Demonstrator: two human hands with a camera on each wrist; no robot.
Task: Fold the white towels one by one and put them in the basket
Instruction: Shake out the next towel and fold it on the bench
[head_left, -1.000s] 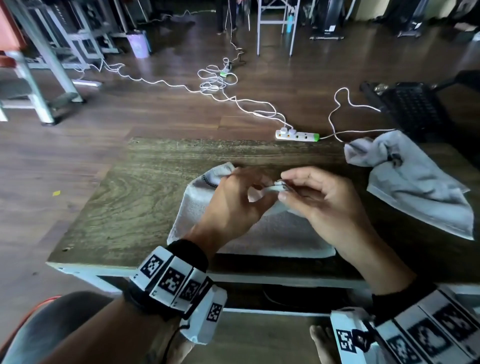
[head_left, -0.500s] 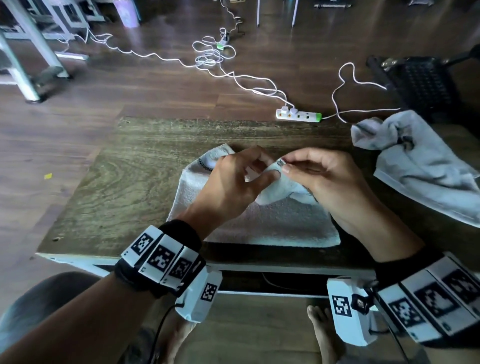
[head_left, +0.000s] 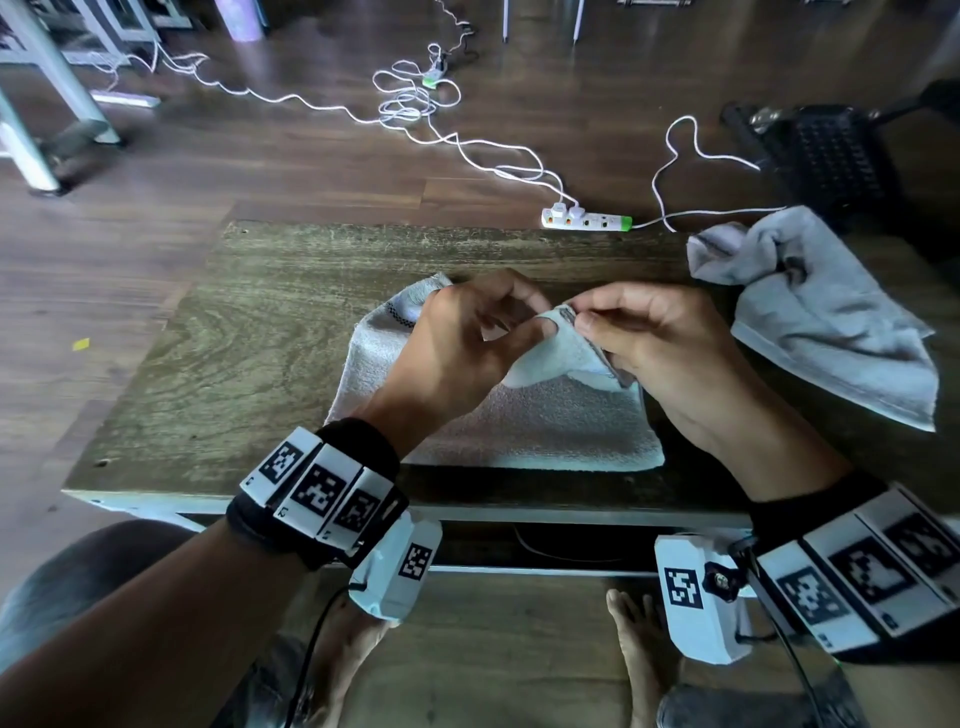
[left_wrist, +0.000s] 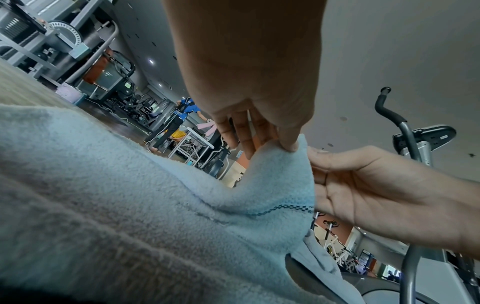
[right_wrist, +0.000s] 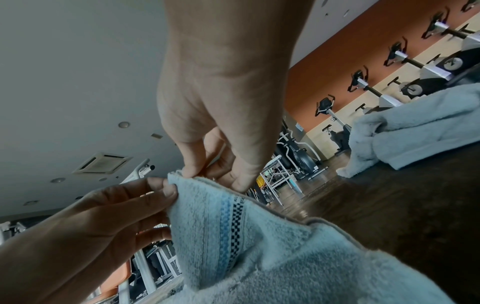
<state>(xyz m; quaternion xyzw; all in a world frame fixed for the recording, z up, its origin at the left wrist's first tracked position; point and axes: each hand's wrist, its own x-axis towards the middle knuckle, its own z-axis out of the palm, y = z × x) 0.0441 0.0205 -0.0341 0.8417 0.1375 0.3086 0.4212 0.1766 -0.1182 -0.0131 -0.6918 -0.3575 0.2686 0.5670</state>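
Observation:
A white towel (head_left: 519, 431) with a blue checked stripe lies on the wooden table (head_left: 249, 338), partly folded. Its right corner is lifted off the table. My left hand (head_left: 540, 325) and right hand (head_left: 577, 318) meet at that corner, and each pinches it between thumb and fingers. The left wrist view shows my left hand (left_wrist: 288, 145) nipping the corner of the towel (left_wrist: 155, 205). In the right wrist view my right hand (right_wrist: 207, 176) holds the striped edge of the towel (right_wrist: 259, 257). A second, crumpled white towel (head_left: 831, 322) lies at the table's right. The black basket (head_left: 831, 150) stands on the floor beyond it.
A white power strip (head_left: 587, 221) with trailing cables (head_left: 415, 104) lies on the floor just past the table's far edge. Metal frame legs (head_left: 47, 104) stand at the far left. My bare feet (head_left: 639, 639) are under the table's near edge.
Both hands have stayed together on the towel corner and raised it slightly. The head view has tilted down a little.

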